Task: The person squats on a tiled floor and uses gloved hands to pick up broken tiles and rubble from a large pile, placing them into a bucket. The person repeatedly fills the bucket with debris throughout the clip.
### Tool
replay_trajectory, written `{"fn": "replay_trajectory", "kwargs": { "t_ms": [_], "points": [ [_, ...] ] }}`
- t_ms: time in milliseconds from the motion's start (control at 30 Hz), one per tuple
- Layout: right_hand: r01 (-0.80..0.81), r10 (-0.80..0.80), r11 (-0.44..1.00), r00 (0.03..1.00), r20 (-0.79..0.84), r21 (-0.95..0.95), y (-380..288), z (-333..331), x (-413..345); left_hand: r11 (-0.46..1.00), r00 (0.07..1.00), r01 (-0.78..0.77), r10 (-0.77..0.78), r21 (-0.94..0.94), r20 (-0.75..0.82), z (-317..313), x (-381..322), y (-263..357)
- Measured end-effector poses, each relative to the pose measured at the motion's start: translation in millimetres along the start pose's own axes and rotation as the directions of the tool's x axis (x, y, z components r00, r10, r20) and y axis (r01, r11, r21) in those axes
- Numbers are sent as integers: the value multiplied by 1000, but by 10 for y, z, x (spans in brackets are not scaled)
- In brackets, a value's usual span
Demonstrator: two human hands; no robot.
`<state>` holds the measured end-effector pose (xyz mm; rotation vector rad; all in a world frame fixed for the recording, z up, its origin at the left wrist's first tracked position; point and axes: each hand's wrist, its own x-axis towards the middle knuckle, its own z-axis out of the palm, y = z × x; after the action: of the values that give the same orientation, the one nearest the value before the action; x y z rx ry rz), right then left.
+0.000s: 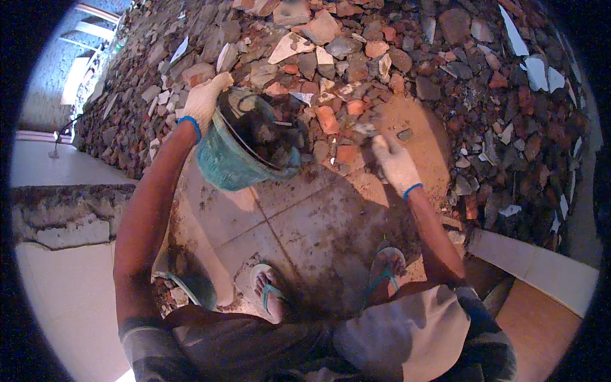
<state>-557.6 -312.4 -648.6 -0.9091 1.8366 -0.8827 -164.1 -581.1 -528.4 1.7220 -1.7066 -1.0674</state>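
My left hand (206,99), in a pale knitted glove with a blue cuff, grips the rim of a green plastic bucket (229,162). The bucket tilts to the right, its mouth towards the rubble, and dark debris (267,133) shows inside. My right hand (395,162), in the same kind of glove, is low over the edge of the rubble heap (334,95), right of the bucket. Its fingers are blurred among small fragments, so whether they hold one is unclear. Orange brick pieces (327,119) lie between the bucket and this hand.
Broken brick, stone and white tile shards (537,74) spread ahead and to the right. Dirty floor tiles (305,224) lie under my sandalled feet. A second green container (191,286) with rubble stands at lower left. Pale ledges flank me: a left one (71,162) and a right one (530,267).
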Motion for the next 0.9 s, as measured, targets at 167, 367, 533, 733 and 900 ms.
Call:
{"fn": "replay_trajectory", "kwargs": {
  "t_ms": [167,367,533,733,900],
  "points": [
    [-90,50,983,971,235,161,-201,679,-91,997,997,-77,77,-28,-4,24,-108,34],
    [413,-404,905,910,98,-100,-617,1190,-297,990,1000,-10,10,-141,0,87,-262,126],
    [585,-533,794,801,274,-167,-1157,1326,-691,985,999,-49,52,-166,15,-35,-298,126],
    [699,-682,679,714,162,-223,-1008,995,-782,992,983,-103,113,-78,142,-305,-427,-68],
    [348,-368,908,929,-44,-234,-298,210,-1110,972,974,-87,128,-218,186,-1080,-676,-556]
  ]
}}
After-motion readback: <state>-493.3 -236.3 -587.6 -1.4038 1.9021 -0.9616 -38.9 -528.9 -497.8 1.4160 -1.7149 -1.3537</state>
